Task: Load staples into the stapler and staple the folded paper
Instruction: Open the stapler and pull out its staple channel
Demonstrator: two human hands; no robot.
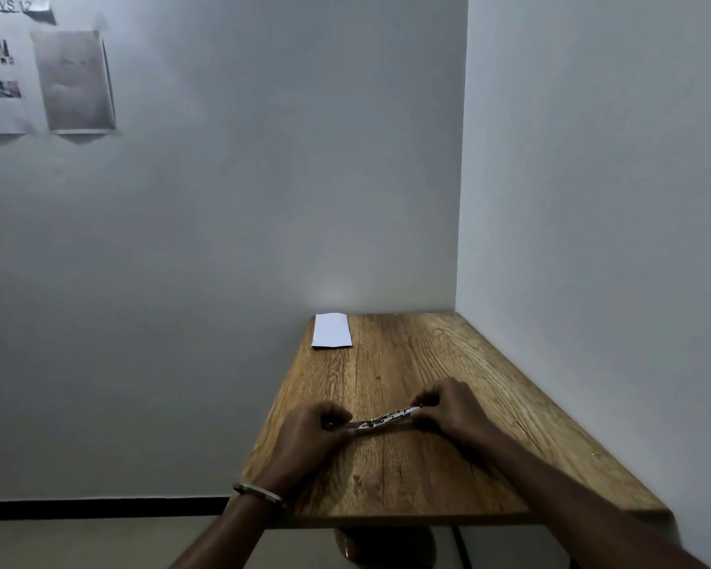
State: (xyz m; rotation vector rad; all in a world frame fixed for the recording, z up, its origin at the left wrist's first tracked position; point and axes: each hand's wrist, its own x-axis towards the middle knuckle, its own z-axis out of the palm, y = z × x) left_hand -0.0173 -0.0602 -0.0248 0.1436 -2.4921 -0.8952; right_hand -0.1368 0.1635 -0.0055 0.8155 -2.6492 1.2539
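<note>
Near the 6 o'clock edge of the surface [489,371], both hands hold the stapler [380,420] splayed open and low: the left hand [308,431] clamps one end, the right hand [448,406] pinches the other. Folded paper [331,331] lies well apart at 12 o'clock. Loading probably goes best with the channel steady and level; staples aren't discernible.

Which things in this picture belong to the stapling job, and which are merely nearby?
Part of the job:
- stapler, held at its ends by the left hand and right hand
- folded paper, lying at the table's far left corner

Merely nearby:
- printed sheets on the wall
- bracelet on the left wrist
</note>
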